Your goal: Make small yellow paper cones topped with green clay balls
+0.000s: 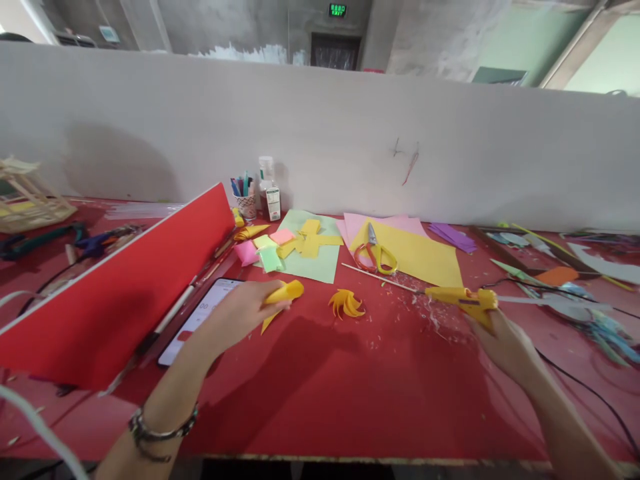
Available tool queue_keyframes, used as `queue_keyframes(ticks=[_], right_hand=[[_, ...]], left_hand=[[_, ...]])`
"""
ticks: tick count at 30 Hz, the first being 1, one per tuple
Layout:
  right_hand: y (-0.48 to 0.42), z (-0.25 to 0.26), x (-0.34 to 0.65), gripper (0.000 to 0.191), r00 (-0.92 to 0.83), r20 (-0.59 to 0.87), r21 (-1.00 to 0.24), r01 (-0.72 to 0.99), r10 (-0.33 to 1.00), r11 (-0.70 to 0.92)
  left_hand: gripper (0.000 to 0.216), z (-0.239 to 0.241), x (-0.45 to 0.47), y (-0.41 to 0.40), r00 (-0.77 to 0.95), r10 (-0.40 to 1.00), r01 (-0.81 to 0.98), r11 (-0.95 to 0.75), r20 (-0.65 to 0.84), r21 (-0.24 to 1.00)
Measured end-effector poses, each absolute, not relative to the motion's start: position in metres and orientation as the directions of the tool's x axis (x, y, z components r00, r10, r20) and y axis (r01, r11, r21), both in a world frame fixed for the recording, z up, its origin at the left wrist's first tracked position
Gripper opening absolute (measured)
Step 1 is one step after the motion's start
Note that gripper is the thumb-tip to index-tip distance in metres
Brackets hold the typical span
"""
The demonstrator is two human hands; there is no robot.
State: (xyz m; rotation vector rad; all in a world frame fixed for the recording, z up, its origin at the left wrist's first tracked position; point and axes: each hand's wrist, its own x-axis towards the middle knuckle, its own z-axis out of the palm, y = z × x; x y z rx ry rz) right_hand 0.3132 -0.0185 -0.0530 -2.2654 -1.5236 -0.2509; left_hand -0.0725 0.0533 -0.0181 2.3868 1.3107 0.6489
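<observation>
My left hand (250,310) is closed around a rolled piece of yellow paper (290,291), above the red table and over the edge of a phone (215,297). A pointed yellow bit hangs below those fingers. On the right, my right hand (503,343) grips a yellow glue gun (463,298), its nozzle facing left. Between my hands a curled yellow paper flower (347,303) lies on the table. A thin wooden stick (377,276) lies close to the nozzle. Behind them are scissors (375,253) with red and yellow handles, on yellow paper (430,257).
A red board (125,293) stands slanted at the left. Clay packets (270,258), yellow strips (310,243) on green paper (325,267), a pen cup (245,205) and a bottle (267,175) stand or lie at the back. Cables and scraps clutter the right; a white partition (320,133) runs behind.
</observation>
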Motion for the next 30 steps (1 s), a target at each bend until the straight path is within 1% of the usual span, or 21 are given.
queue_keyframes(ticks=[2,3,4,5,8,11,13,16,18,20,22,24,26,28,30], right_hand=[[-0.016,-0.039,0.307,0.016,0.45,0.331,-0.29,0.885,0.829,-0.365],[-0.015,-0.03,0.303,0.018,0.471,0.338,-0.323,0.871,0.815,-0.37],[-0.013,-0.022,0.298,0.02,0.435,0.344,-0.358,0.88,0.832,-0.312],[-0.01,-0.014,0.292,0.023,0.451,0.397,-0.404,0.868,0.799,-0.289],[0.0,0.006,0.27,0.029,0.408,0.424,-0.552,0.824,0.808,-0.126],[0.011,0.015,0.248,0.03,0.343,0.427,-0.595,0.803,0.836,-0.026],[0.017,0.016,0.234,0.028,0.334,0.416,-0.631,0.776,0.846,0.003],[0.024,0.008,0.219,0.026,0.273,0.386,-0.67,0.74,0.881,0.065],[0.027,0.0,0.213,0.027,0.226,0.359,-0.686,0.722,0.906,0.092],[0.027,-0.008,0.209,0.029,0.182,0.334,-0.69,0.715,0.925,0.109],[0.026,-0.014,0.207,0.031,0.154,0.314,-0.691,0.714,0.937,0.114],[0.023,-0.017,0.205,0.031,0.134,0.295,-0.696,0.709,0.946,0.116],[0.02,-0.02,0.202,0.03,0.119,0.3,-0.681,0.722,0.947,0.125],[0.017,-0.021,0.199,0.026,0.094,0.33,-0.637,0.756,0.939,0.148],[0.016,-0.022,0.197,0.021,0.076,0.363,-0.581,0.798,0.929,0.161]], left_hand=[[0.03,-0.02,-0.056,0.056,0.546,0.824,0.627,-0.524,0.155,0.576],[0.031,-0.022,-0.048,0.058,0.552,0.82,0.61,-0.52,0.15,0.598],[0.029,-0.025,-0.041,0.06,0.543,0.824,0.6,-0.516,0.162,0.612],[0.027,-0.029,-0.035,0.063,0.528,0.829,0.592,-0.513,0.182,0.621],[0.024,-0.04,-0.023,0.068,0.494,0.84,0.55,-0.503,0.226,0.667],[0.024,-0.049,-0.021,0.069,0.5,0.84,0.491,-0.475,0.21,0.731],[0.023,-0.053,-0.024,0.067,0.534,0.834,0.47,-0.43,0.14,0.771],[0.025,-0.055,-0.029,0.065,0.612,0.79,0.449,-0.301,-0.043,0.841],[0.027,-0.056,-0.031,0.064,0.641,0.76,0.439,-0.25,-0.106,0.863],[0.024,-0.057,-0.032,0.065,0.622,0.778,0.464,-0.273,-0.091,0.842],[0.02,-0.057,-0.031,0.066,0.583,0.811,0.529,-0.336,-0.046,0.779],[0.015,-0.058,-0.031,0.066,0.564,0.826,0.606,-0.421,0.008,0.675],[0.01,-0.058,-0.031,0.066,0.565,0.823,0.672,-0.504,0.064,0.543],[0.009,-0.056,-0.031,0.066,0.565,0.819,0.71,-0.545,0.101,0.445],[0.011,-0.053,-0.031,0.065,0.565,0.817,0.734,-0.562,0.117,0.38]])
